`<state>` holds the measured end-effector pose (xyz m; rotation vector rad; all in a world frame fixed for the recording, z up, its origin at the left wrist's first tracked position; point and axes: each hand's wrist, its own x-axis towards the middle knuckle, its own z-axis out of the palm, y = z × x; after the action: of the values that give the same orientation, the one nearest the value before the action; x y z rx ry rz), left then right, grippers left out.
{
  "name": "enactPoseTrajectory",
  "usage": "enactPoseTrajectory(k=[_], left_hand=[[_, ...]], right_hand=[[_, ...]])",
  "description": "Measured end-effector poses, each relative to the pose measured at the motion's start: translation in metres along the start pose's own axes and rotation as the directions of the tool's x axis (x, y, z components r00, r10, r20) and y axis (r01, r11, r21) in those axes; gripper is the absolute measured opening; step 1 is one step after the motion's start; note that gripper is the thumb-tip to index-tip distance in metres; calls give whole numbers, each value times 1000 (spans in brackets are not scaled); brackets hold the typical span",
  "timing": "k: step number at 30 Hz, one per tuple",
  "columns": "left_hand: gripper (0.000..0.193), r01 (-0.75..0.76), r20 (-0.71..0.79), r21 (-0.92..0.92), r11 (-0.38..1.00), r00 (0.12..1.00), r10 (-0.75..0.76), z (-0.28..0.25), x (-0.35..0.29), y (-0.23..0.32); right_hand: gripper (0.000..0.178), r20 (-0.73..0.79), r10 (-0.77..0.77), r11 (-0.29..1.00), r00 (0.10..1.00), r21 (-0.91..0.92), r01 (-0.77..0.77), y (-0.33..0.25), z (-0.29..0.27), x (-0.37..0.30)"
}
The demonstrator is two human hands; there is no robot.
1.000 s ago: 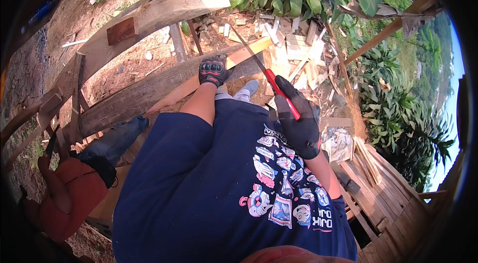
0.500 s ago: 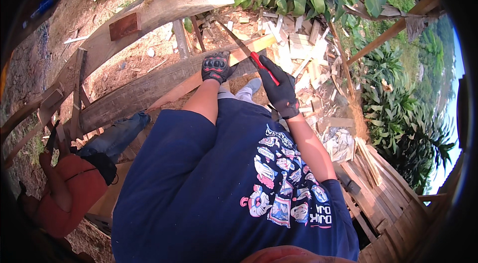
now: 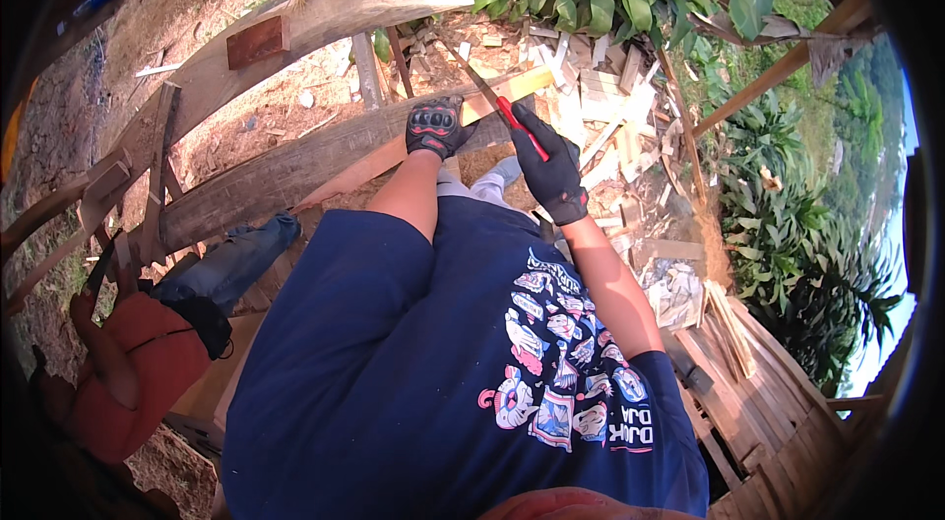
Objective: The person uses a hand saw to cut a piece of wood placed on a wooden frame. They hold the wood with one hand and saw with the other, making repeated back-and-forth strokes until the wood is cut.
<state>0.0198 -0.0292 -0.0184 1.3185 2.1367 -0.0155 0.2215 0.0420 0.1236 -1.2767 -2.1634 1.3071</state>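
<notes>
Well, the saw (image 3: 486,87) slants over the pale board (image 3: 387,157), near its sunny end; I can't tell if the teeth touch. The right hand (image 3: 553,164) is wrapped around the red handle (image 3: 506,109). Apart from it, the left hand (image 3: 437,128) rests on the board, fingers partly hidden. Best to press down firmly, stay clear of the blade and push straight. Wood scraps (image 3: 602,92) lie beyond.

Both forearms (image 3: 620,289) outstretched, gloved right fingers (image 3: 543,129) tightly curled
</notes>
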Motion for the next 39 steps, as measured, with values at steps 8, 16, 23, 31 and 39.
enactPoseTrajectory(k=[8,16,23,31,39], left_hand=[[75,0,-33,-4,1000,999,0,3,1,-1],[73,7,10,27,1000,1000,-7,-1,3,2],[76,72,25,29,997,997,-73,-3,0,5],[72,52,64,7,999,997,-53,-8,1,13],[75,31,33,54,998,999,-33,-12,-3,16]], right_hand=[[43,16,1,1000,1000,17,-1,1,-3,-6],[43,16,-58,998,998,9,58,3,-10,-17],[45,151,49,989,987,-148,-27,-9,-45,-63],[42,41,170,980,985,95,-173,-63,-144,-189],[43,-239,489,851,839,342,-398,-111,-155,-204]])
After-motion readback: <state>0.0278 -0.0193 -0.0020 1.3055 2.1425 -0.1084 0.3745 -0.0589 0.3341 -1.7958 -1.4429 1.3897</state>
